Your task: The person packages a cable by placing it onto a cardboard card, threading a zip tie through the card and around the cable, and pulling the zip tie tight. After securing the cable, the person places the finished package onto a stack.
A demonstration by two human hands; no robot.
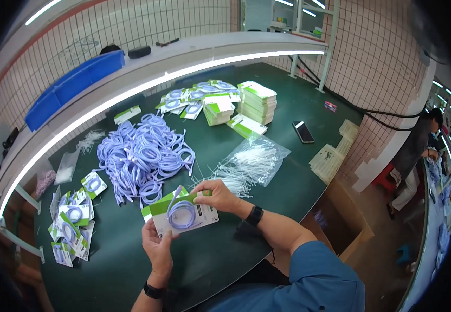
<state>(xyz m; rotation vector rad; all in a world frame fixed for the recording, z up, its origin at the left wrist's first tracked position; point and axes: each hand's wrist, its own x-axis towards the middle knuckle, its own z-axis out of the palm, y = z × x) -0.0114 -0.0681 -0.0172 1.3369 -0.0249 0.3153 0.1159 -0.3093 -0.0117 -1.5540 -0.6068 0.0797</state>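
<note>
Lilac on white and green: 1 coiled cable lies against the front of a card, right between 2 hands! Left hand grips the card's lower-left edge, thumb in front; right hand closes its fingertips on the green upper part. Coil's up and right of the left thumb, down and left of the right fingertips, neither clearly nearer. Card's long axis runs left to right, right end slightly higher.
</note>
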